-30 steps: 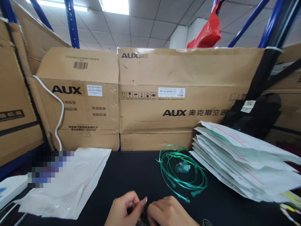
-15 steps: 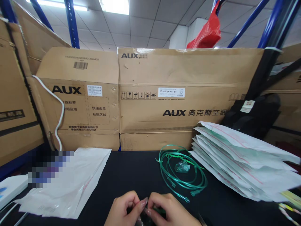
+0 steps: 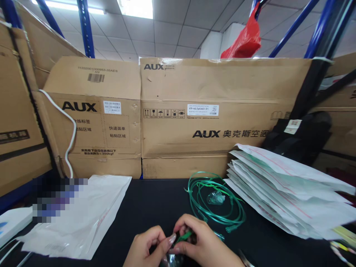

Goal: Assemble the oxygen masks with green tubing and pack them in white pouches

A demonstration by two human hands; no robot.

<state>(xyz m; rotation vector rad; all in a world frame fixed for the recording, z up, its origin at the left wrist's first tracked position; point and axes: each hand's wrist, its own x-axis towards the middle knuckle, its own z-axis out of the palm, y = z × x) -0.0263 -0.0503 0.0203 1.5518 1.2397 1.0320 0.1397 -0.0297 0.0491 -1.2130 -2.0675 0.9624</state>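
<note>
Pinching left hand (image 3: 147, 245) beside right hand (image 3: 204, 240)

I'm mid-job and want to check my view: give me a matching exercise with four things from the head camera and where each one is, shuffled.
Things
1. Coiled translucent green tubing
2. Crinkled red plastic bag
3. Thin white cable
4. Small green strip

Places
A. Running down in front of the brown cardboard on the left
B. Between the thumb and fingers of the right hand
C. On the black tabletop, left of the stacked white packets
D. Hanging high on the right

Right pairs: 1-C, 2-D, 3-A, 4-B
</note>
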